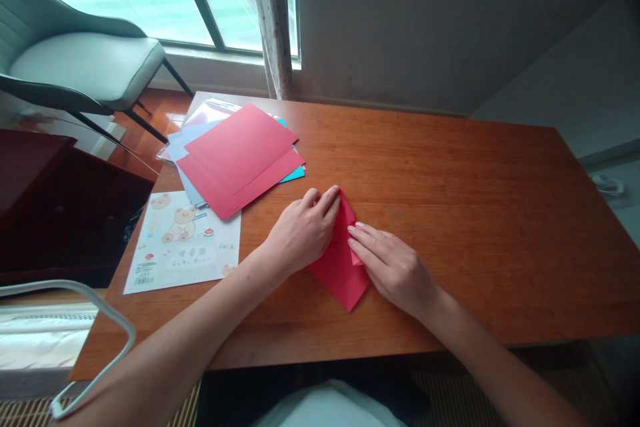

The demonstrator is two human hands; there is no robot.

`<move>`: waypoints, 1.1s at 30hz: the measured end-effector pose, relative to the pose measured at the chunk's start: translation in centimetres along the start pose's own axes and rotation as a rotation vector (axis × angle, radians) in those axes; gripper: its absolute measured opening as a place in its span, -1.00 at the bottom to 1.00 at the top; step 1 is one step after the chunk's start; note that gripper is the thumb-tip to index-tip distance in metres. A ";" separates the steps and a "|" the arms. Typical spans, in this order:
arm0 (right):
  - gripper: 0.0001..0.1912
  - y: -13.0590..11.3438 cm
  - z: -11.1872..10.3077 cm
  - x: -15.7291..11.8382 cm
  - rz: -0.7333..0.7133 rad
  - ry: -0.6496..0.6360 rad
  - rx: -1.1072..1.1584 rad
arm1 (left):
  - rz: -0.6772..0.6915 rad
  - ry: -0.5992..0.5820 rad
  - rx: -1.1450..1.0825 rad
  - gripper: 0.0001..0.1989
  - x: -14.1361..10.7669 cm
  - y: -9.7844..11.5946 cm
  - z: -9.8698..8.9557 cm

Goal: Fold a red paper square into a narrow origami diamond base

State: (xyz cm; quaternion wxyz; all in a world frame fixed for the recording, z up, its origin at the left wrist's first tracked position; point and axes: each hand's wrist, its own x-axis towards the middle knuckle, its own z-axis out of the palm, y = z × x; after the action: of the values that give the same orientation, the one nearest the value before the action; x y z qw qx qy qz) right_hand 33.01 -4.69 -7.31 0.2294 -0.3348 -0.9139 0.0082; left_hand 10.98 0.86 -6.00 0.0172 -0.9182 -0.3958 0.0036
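Note:
A sheet of red paper (346, 280), folded to a pointed shape, lies on the table in front of me. My left hand (307, 227) is closed, its fingertips pinching the paper near the far tip and its palm side over the left edge. From the right, my right hand (397, 270) presses its fingers together on a folded flap along the paper's right side. Its thumb is hidden. The paper's near corner points toward me, uncovered by either hand.
Left of my hands, red sheets (240, 160) lie on blue and pale papers. Beside them is a white cover sheet (187, 240) with bear drawings. The wooden table (475, 213) extends right. A grey chair (85, 67) stands by the window; a white bar (117, 317) curves at lower left.

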 end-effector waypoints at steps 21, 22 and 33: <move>-0.72 0.8 -0.3 0.4 -0.027 -0.070 0.034 | 0.005 0.078 -0.028 -0.57 -0.9 0.5 -0.3; -0.71 0.8 -0.3 0.4 -0.032 -0.069 0.028 | 0.029 0.077 -0.044 -0.56 -1.0 0.5 -0.3; -0.74 0.7 -0.2 0.4 -0.014 -0.058 0.043 | -0.002 -0.001 -0.100 -0.53 -1.8 1.1 -0.8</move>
State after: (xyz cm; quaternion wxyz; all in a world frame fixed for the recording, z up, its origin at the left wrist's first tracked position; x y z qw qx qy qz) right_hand 33.26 -3.88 -7.07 0.2098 -0.3232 -0.9221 0.0359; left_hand 10.51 -1.21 -5.22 -0.0287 -0.9175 -0.3964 -0.0159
